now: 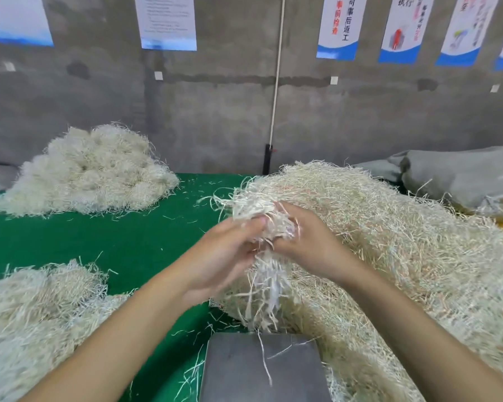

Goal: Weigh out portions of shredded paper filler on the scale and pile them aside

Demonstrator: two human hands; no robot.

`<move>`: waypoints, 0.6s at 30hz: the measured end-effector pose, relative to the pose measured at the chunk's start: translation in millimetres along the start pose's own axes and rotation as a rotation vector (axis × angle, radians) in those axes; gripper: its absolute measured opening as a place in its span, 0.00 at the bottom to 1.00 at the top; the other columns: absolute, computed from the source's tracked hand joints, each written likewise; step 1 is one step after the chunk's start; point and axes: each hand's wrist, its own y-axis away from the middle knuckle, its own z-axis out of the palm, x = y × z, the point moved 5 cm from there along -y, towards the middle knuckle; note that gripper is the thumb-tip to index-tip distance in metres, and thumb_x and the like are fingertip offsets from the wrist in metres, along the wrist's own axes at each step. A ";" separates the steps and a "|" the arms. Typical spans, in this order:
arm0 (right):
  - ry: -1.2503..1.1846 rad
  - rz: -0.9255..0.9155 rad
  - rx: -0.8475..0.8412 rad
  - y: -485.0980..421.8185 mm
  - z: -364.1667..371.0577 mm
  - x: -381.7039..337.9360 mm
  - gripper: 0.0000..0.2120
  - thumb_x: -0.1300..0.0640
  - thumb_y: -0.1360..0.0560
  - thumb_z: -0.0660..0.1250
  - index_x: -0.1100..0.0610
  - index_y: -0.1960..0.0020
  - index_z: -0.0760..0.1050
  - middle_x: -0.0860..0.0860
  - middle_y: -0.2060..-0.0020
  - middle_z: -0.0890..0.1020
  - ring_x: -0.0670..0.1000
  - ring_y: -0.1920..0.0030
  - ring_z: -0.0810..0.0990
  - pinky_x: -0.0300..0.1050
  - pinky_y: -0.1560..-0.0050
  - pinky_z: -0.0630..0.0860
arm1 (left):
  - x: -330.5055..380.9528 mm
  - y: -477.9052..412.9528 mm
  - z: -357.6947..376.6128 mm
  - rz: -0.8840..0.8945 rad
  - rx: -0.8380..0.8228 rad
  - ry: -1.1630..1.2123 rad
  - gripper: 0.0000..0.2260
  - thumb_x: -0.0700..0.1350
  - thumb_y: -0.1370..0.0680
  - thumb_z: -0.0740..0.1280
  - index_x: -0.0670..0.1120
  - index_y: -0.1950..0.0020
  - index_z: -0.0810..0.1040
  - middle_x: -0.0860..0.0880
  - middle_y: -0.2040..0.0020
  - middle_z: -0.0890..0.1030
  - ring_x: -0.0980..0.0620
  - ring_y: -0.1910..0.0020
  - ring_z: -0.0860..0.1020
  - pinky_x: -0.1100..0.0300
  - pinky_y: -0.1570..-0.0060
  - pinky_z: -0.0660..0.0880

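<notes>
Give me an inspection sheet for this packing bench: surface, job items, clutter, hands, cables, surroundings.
Surface: green mat, partly covered by filler.
Job's things: grey scale platform at the near edge, only a few strands on it; clump of shredded paper held above it; large heap on the right; far-left pile; near-left pile.
Clutter: loose strands scattered on the mat.
Hands: left hand and right hand both grip the clump.
Cables: white cord hanging down the wall to a black fitting.
Surroundings: concrete wall, posters, grey sack at right.
</notes>
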 end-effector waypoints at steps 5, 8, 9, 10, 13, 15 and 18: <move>-0.040 0.003 0.191 16.3 -13.8 5.4 0.28 0.67 0.26 0.70 0.30 0.53 0.76 0.31 0.64 0.80 0.33 0.66 0.77 0.36 0.65 0.79 | -19.7 32.2 -34.1 0.053 0.174 -0.187 0.21 0.52 0.27 0.75 0.57 0.35 0.76 0.60 0.36 0.79 0.56 0.43 0.81 0.52 0.36 0.72; 0.156 0.089 -0.001 21.3 -7.9 10.6 0.21 0.65 0.26 0.70 0.45 0.39 0.75 0.37 0.58 0.80 0.31 0.68 0.76 0.28 0.68 0.75 | -19.5 49.2 -47.0 0.177 0.408 -0.316 0.27 0.63 0.32 0.74 0.65 0.35 0.72 0.62 0.37 0.77 0.65 0.43 0.78 0.59 0.40 0.73; 0.271 0.115 -0.133 25.5 -0.2 10.8 0.20 0.63 0.26 0.70 0.47 0.37 0.74 0.36 0.52 0.79 0.31 0.64 0.76 0.27 0.63 0.74 | -20.7 53.4 -46.8 0.196 0.446 -0.394 0.32 0.68 0.35 0.73 0.70 0.33 0.68 0.65 0.34 0.73 0.67 0.40 0.75 0.60 0.41 0.71; 0.386 0.127 -0.249 30.6 8.3 13.7 0.23 0.61 0.26 0.70 0.46 0.34 0.72 0.33 0.44 0.76 0.29 0.56 0.75 0.25 0.55 0.73 | -23.6 56.3 -42.8 0.202 0.433 -0.483 0.35 0.72 0.37 0.71 0.75 0.33 0.62 0.68 0.32 0.68 0.68 0.37 0.71 0.60 0.41 0.68; 0.468 0.150 -0.440 53.8 31.0 23.0 0.33 0.56 0.26 0.71 0.33 0.30 0.62 0.22 0.39 0.63 0.26 0.45 0.68 0.21 0.48 0.66 | -47.5 61.2 -20.7 0.130 0.207 -0.681 0.34 0.76 0.39 0.69 0.77 0.34 0.63 0.75 0.33 0.67 0.73 0.36 0.67 0.66 0.41 0.66; 0.409 0.234 -0.506 71.7 41.5 40.2 0.26 0.55 0.27 0.72 0.30 0.38 0.68 0.27 0.45 0.74 0.32 0.53 0.76 0.27 0.53 0.74 | -69.2 65.1 -12.9 0.073 0.119 -0.759 0.21 0.72 0.34 0.69 0.73 0.43 0.75 0.75 0.43 0.75 0.75 0.47 0.74 0.74 0.51 0.69; 0.527 0.291 -0.594 99.9 46.0 64.0 0.16 0.41 0.28 0.72 0.46 0.46 0.72 0.41 0.51 0.75 0.41 0.56 0.72 0.33 0.58 0.72 | -100.7 70.4 -13.2 -0.055 0.102 -0.802 0.14 0.66 0.28 0.69 0.64 0.45 0.79 0.59 0.52 0.82 0.65 0.63 0.76 0.66 0.62 0.71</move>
